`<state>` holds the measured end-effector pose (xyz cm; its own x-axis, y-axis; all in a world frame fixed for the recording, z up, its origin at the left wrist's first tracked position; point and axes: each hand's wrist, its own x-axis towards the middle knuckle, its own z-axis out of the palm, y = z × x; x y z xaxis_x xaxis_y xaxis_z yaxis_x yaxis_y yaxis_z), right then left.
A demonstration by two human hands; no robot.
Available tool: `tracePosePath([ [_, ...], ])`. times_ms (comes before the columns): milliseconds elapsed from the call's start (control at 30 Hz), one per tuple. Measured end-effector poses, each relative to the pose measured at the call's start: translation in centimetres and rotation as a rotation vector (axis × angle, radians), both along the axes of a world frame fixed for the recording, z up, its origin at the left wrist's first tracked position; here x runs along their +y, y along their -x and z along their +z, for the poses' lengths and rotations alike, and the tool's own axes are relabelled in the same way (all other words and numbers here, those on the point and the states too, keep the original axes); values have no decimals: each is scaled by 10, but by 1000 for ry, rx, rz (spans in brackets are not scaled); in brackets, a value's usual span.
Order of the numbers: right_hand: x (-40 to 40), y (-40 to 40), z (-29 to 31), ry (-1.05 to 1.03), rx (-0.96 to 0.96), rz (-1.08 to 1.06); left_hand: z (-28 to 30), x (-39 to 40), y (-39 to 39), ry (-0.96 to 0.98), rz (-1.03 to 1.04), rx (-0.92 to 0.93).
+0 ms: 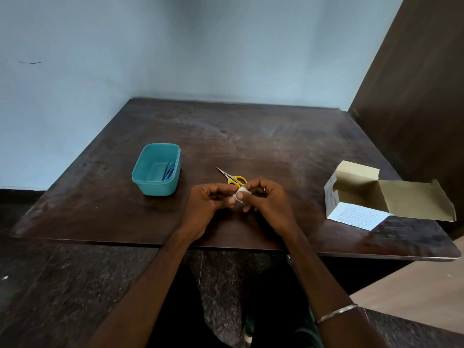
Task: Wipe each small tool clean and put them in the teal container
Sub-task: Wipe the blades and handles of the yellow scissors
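both hands meet just right of the teal plastic container (156, 169): left hand (209, 207) and right hand (267, 202) pinch a small white wipe (240, 194) round something tiny, can't tell what. yellow-handled scissors (232, 177) lie just beyond them; blue-handled tools (168, 172) sit inside the container.

The bench (251, 136) is dark brown with a worn, streaky grain, and on it sits a teal container (156, 169) holding blue-handled tools (168, 172). The scissors (232, 178) have yellow handles and silver blades, the small wipe (241, 193) is white, and the open box (376, 197) is tan inside and white outside with fine black print. The wall (175, 46) is pale blue, the floor (75, 285) a dark speckled stone, and the bangle (336, 313) is silver.
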<state>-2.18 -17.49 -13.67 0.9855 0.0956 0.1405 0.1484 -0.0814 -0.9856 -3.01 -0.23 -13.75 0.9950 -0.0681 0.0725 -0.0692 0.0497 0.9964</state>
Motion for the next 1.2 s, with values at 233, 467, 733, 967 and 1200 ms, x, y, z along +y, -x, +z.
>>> tracePosePath([
  [233,-1,1,-1,38,-20,-2,0,0,0,9,-22,-16],
  [467,-1,0,0,33,10,4,-1,1,0,-12,-38,-26],
  [733,-1,1,0,44,9,25,-1,2,0,20,-15,-38],
  [967,-1,3,4,7,5,101,-1,1,0,62,-17,-70],
  [1200,-1,2,-2,27,-28,139,-1,0,-1,84,-74,-65],
])
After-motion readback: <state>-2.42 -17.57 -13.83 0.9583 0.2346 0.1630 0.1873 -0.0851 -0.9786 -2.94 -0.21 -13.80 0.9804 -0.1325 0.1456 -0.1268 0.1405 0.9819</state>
